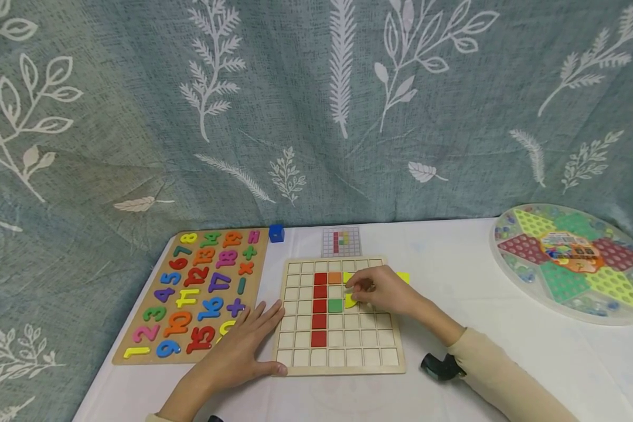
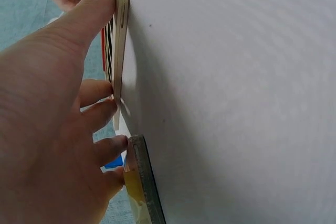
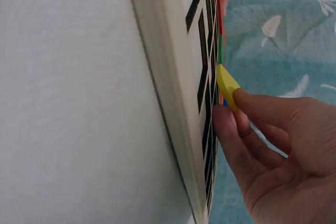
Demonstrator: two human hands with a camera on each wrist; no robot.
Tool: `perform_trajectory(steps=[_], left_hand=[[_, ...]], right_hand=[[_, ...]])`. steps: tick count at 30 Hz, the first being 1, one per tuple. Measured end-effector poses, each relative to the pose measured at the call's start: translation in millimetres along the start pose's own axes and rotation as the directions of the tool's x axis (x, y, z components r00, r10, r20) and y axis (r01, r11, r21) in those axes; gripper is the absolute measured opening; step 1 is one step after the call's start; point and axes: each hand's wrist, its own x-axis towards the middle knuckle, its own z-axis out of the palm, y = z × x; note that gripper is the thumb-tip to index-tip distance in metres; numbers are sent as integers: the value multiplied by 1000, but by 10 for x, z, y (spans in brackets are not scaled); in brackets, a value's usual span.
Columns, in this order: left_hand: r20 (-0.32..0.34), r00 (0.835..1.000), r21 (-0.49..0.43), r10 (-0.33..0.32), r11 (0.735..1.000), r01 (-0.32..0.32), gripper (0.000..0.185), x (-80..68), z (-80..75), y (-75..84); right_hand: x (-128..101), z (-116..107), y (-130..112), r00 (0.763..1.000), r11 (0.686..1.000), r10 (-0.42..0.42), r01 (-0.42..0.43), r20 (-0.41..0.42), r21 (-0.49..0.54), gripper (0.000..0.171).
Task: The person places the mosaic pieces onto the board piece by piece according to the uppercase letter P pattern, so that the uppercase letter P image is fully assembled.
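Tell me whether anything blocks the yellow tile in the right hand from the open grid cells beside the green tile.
Nothing visible does. The right hand pinches the yellow tile just over the grid board, right of the green tile. The cells around it look bare, though the hand hides some. The left hand rests at the board's left edge, away from them.

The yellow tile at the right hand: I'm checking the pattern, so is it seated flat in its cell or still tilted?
Tilted. The yellow tile sticks out from the grid board, pinched by the right hand.
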Motion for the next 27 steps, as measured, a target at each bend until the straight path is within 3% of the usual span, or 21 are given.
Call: perform_trajectory(steps=[13,27], left_hand=[[-6,1000,16,8,1000,-8,100,15,0,-3],[-17,1000,19,11,1000,-11,100,11,32,-14]], right_hand=[[36,18,-64,998,999,-27,28,59,-15,17],[32,55,-46,997,999,-34,36,63,-29,17]])
